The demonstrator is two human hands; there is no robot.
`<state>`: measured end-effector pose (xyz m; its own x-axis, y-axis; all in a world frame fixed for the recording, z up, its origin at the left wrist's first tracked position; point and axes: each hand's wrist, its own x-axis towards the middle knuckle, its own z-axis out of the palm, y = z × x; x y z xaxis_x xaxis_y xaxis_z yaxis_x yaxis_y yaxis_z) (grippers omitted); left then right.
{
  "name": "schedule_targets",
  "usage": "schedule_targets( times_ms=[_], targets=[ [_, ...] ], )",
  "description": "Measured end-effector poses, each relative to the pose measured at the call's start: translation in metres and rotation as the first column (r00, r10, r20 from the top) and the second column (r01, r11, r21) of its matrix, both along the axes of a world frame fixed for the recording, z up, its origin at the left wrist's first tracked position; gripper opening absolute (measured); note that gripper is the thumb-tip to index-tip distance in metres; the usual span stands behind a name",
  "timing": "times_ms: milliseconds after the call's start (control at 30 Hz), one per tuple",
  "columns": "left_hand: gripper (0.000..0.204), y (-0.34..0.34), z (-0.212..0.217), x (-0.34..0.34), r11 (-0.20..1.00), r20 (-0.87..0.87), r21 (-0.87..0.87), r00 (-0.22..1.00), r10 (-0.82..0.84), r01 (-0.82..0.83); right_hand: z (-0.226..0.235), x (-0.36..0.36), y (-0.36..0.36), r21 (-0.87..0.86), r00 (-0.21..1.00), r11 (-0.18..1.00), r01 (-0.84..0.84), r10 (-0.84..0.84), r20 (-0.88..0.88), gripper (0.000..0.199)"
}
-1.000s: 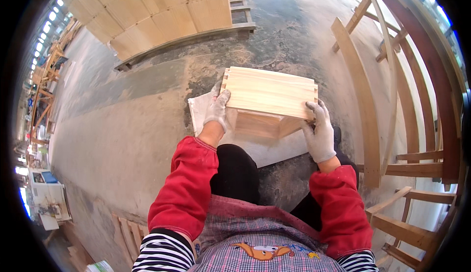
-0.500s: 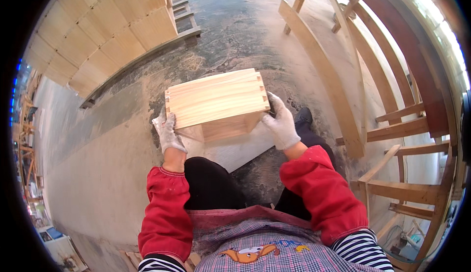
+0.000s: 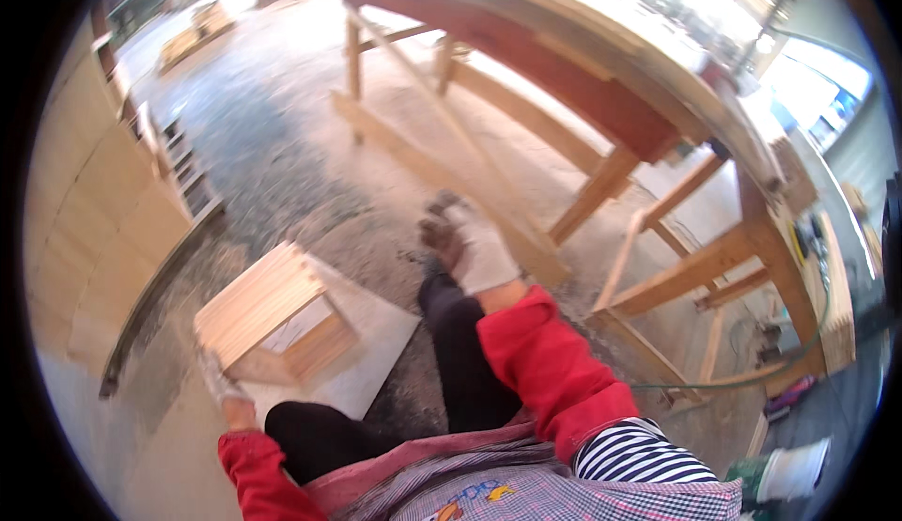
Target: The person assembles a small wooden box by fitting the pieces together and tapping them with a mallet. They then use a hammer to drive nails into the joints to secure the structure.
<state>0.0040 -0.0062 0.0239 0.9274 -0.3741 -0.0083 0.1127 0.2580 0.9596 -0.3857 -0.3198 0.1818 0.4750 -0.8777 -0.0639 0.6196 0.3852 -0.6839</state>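
A pale wooden box (image 3: 268, 310) with finger-jointed corners and an open side stands on a whitish sheet (image 3: 381, 342) between my feet. At the box's left end, my gloved left hand (image 3: 222, 378) holds the edge, its fingers partly hidden. My gloved right hand (image 3: 467, 244) is off the box, raised over my right foot. Its palm part is pale, its fingers are darker and apart, smeared a little by motion, with nothing seen in them.
A wooden workbench (image 3: 601, 112) with braced legs and a reddish side spans the right. Stacked wooden panels (image 3: 103, 230) rise at the left on a pallet-like base. A green hose (image 3: 752, 377) crosses the lower right, near a white and green bucket (image 3: 785, 472).
My right hand has let go of the box and moved away from it, toward the workbench. The left hand stays on the box. The view has swung to the right.
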Motion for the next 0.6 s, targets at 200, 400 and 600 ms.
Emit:
schedule_targets(
  times_ms=[200, 400, 600],
  targets=[
    [0.057, -0.008, 0.002, 0.003, 0.997, -0.156, 0.057, 0.986, 0.065, -0.057, 0.144, -0.237, -0.058, -0.422, 0.856, 0.901, 0.102, 0.137, 0.498, 0.067],
    [0.058, -0.001, -0.012, 0.032, 0.991, -0.008, 0.129, 0.999, -0.041, 0.041, 0.257, -0.316, -0.060, -0.490, 0.970, 0.838, 0.241, -0.186, 0.159, 0.055],
    [0.067, -0.002, 0.008, 0.049, 0.975, 0.006, 0.174, 0.990, -0.142, 0.139, 0.207, -0.282, -0.048, -0.537, 0.976, 0.843, 0.028, -0.140, -0.169, 0.035]
  ],
)
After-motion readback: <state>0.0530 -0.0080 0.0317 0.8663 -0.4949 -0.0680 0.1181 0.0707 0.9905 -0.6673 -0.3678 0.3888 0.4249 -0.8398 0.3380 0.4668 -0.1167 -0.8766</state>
